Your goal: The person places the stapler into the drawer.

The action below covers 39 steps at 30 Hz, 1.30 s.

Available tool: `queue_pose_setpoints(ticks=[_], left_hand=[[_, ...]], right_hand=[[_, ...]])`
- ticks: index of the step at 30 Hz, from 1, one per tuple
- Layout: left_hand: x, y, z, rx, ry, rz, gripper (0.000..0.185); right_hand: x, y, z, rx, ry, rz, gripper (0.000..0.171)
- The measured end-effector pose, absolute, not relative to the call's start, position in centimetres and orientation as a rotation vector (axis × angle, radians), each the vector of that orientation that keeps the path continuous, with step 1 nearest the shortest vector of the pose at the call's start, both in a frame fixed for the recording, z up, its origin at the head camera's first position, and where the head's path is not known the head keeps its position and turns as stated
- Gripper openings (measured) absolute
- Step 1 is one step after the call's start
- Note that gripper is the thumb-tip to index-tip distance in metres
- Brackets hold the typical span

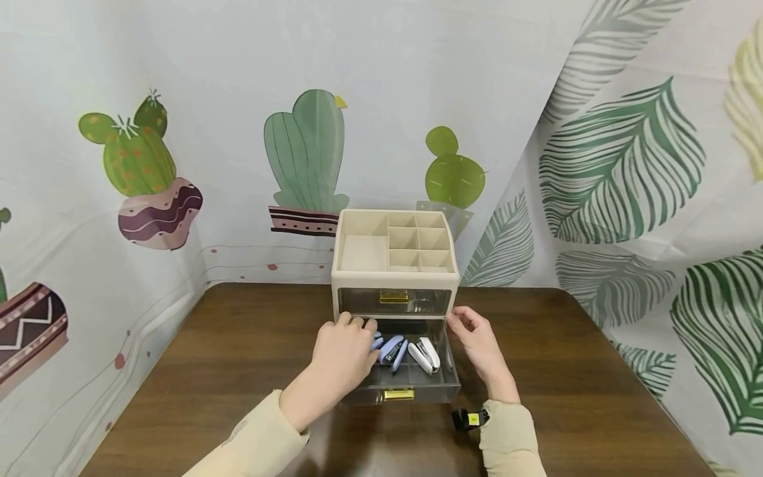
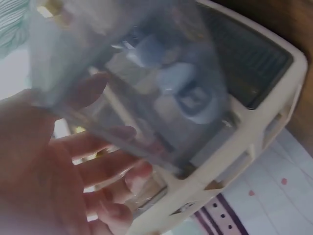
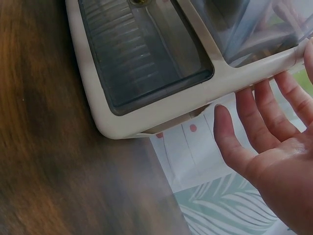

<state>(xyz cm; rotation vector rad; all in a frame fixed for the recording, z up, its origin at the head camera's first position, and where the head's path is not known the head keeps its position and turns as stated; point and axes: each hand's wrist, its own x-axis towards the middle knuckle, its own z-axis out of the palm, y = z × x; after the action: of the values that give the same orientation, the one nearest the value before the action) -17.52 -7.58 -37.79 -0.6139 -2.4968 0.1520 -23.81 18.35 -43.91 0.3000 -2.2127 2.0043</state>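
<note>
A clear drawer [image 1: 411, 395] with a gold handle is pulled out of the lower part of a cream desk organizer [image 1: 393, 275]. Inside it lie a white stapler [image 1: 425, 356], a lavender-blue stapler [image 1: 393, 351] and another bluish item partly covered by my left hand [image 1: 344, 354]. That hand is over the drawer's left side, fingers loosely bent near the organizer's front and thumb near the drawer wall. The left wrist view is blurred. My right hand [image 1: 480, 344] has its fingertips at the organizer's right side, with the fingers extended along the edge in the right wrist view.
The organizer's upper drawer [image 1: 394, 301] is closed, and its top has several compartments. It stands at the back of a dark wooden table [image 1: 238, 371], close to a printed curtain [image 1: 381, 79]. A black wrist device [image 1: 469, 419] with a yellow label sits at my right cuff.
</note>
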Motion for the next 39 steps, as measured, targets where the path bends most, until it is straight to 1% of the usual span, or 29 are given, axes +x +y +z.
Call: queue_pose_setpoints(ticks=[11,19,26,33,39], left_hand=[[-14.7,-7.0,-37.8,-0.806,-2.293,-0.054,0.032],[-13.0,-6.7,-39.6,-0.911,-2.184,-0.177,0.025],[-12.4,-6.5,-41.3,-0.948,-2.139,-0.139,0.021],[-12.2,-6.5,-42.3,-0.975,-2.069,-0.056,0.015],[-12.2,-6.7,-42.8,-0.983,-2.069,-0.008,0.020]], right_hand=[[-23.9,18.4,-44.0,0.299,-2.224,1.979,0.021],[-24.1,18.4,-44.1,0.297,-2.208,1.990,0.020],[-24.0,18.4,-44.1,0.306,-2.196,2.004,0.019],[-24.0,18.3,-44.0,0.301,-2.195,2.013,0.020],[-23.9,18.3,-43.8,0.285,-2.204,2.009,0.019]])
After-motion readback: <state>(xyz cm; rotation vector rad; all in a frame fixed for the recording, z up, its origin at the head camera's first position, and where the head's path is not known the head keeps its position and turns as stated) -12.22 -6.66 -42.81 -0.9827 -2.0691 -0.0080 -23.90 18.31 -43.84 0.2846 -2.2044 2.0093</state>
